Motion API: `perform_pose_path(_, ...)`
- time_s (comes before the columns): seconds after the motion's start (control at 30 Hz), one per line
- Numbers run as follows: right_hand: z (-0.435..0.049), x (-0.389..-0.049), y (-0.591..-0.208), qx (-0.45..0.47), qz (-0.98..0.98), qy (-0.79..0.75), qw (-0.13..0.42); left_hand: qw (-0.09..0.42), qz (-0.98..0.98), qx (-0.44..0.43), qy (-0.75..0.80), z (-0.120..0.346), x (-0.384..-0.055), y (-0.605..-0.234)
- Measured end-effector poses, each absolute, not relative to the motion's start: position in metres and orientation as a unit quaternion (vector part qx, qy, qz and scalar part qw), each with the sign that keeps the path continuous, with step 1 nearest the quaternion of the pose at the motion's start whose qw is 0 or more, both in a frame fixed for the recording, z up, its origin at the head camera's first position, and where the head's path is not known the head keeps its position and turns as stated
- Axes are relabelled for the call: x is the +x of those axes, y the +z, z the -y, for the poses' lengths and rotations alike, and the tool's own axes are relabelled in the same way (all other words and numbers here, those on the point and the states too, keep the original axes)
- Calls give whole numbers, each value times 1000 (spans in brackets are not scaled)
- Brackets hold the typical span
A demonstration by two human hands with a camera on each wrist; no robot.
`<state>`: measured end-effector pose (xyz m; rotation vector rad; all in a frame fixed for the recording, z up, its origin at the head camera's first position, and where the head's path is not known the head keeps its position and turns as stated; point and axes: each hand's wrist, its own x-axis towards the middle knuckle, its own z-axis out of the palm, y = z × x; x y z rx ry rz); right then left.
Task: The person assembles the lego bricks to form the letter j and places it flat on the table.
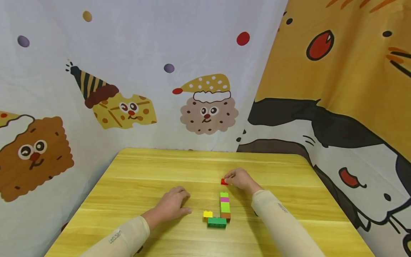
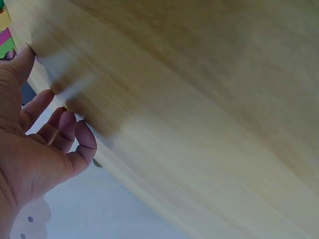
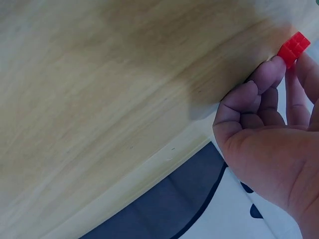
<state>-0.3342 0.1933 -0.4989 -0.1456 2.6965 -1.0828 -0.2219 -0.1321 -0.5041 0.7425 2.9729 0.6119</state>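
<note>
Beyond a row of toy bricks, my right hand [image 1: 240, 179] pinches a small red toy brick [image 3: 294, 50] between thumb and fingers. In the right wrist view its studs face the camera and the other fingers curl in towards the palm. My left hand [image 1: 170, 204] rests at the table, left of the bricks, with relaxed fingers and nothing held. Lime bricks [image 1: 225, 207], a magenta brick [image 1: 224, 199] and an orange-brown brick [image 1: 226, 216] form the row. A long dark green brick [image 1: 216, 222] lies at its near end, beside a yellow brick [image 1: 207, 215].
The wooden table [image 1: 141, 171] has rounded far corners. Behind it hangs a white curtain [image 1: 128, 46] printed with cartoon food, and a printed orange, black and white cloth [image 1: 353, 117] hangs along the right side.
</note>
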Motion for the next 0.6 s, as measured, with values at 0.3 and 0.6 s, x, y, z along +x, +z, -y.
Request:
perform_pose_path(0.3, -192, -324, -495, -74, -920, -363, 132, 13, -951, 238, 197, 132, -220, -501)
perform_pose_path(0.6, -192, -318, -494, -82, -914, -370, 143, 16, -951, 236, 199, 132, -220, -502)
